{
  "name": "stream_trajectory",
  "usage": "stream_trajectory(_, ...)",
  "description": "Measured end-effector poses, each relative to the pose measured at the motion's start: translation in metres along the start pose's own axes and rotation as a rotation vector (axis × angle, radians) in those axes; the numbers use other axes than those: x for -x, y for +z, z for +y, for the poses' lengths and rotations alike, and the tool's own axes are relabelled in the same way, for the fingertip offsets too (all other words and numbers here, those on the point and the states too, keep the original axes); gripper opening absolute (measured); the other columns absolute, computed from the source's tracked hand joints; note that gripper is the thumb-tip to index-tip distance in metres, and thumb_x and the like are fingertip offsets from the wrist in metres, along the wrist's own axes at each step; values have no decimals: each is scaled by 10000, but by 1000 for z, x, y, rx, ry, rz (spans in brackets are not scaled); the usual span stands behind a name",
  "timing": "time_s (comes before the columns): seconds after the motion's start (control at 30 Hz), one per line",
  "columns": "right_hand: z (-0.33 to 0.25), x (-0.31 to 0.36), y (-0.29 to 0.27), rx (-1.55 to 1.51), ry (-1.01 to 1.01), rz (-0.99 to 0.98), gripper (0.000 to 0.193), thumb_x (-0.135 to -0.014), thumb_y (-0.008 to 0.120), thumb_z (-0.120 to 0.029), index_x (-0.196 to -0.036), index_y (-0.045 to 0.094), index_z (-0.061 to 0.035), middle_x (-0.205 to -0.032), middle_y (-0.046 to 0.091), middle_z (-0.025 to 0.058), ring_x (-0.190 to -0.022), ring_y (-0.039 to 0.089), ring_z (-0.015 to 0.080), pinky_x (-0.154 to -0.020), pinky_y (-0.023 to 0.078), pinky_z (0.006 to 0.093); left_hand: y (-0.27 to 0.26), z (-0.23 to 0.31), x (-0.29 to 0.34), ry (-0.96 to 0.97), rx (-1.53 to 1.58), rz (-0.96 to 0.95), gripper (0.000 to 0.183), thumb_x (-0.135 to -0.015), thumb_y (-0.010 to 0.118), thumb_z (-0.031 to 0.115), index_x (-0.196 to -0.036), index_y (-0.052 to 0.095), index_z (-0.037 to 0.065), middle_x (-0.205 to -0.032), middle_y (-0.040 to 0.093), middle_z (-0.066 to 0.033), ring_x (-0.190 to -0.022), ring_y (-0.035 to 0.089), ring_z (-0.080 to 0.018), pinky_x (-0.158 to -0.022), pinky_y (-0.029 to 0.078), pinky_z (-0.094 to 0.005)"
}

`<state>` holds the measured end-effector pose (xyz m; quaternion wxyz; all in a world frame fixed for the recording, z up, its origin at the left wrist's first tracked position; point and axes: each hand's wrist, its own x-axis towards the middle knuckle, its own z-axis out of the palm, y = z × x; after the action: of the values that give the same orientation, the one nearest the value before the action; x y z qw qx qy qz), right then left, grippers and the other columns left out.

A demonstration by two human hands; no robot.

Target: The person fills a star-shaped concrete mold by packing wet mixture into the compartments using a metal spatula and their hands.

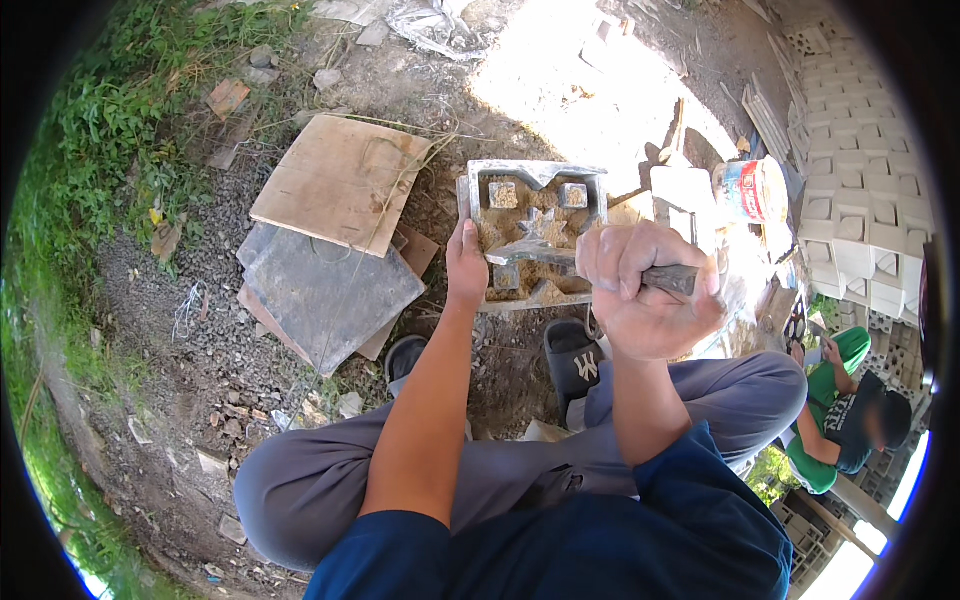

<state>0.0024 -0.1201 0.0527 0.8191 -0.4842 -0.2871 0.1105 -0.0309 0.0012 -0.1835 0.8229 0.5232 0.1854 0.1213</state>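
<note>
A grey block mould [538,167] with a patterned inside lies on the ground in front of me. Sandy brown mix [552,232] sits in its recesses, and two square posts inside rise through it. My left hand [467,262] grips the mould's left side, its fingers mostly out of sight. Wrapped round the dark handle of a trowel, my right hand [648,290] is closed over the mould's right side. The trowel's grey, mix-smeared blade [530,250] points left across the mould; whether it touches the mix, I cannot tell.
Flat boards [340,185] and grey plates [335,290] are stacked on gravel at the left. A white bucket [750,190] stands at the right, near stacked pale blocks [850,170]. Another person [845,425] sits at the far right.
</note>
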Motion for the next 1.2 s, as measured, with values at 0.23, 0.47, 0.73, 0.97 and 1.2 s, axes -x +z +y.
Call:
stream_trajectory(0.23,14,7,-2,63,5,154,677,-934,407,-601,-571,356,-32,-537,315,45,-480,289,165,-501,247,321,-3,-6,3,-88,205,13,518,-1092,347,274,-1513,331,-28,-1486,448,-129,-1340,435,-205,-1133,307,-330)
stream_trajectory(0.47,45,19,-16,67,-95,84,649,-923,378,-639,-657,415,-48,-604,388,50,-551,338,173,-550,271,327,-2,1,3,-51,96,20,484,-1089,324,226,-1496,362,-34,-1478,463,-133,-1321,457,-202,-1129,312,-332)
stream_trajectory(0.73,39,15,-7,126,-55,199,639,-944,353,-619,-665,419,-48,-599,366,42,-554,312,162,-535,256,329,1,-2,4,-70,-2,36,492,-1086,334,235,-1492,364,-41,-1463,478,-139,-1326,455,-198,-1129,311,-329)
stream_trajectory(0.97,30,13,-4,94,-21,182,692,-921,353,-715,-662,385,-74,-598,339,26,-547,296,146,-525,242,329,-2,0,5,-31,10,47,494,-1086,319,239,-1485,372,-48,-1451,489,-149,-1326,457,-208,-1131,309,-334)
stream_trajectory(1.2,32,14,-4,127,-12,160,656,-935,365,-671,-680,389,-67,-619,354,26,-570,306,157,-547,244,334,-3,5,4,-23,15,21,495,-1089,310,237,-1489,361,-51,-1481,459,-161,-1331,448,-213,-1134,302,-328)
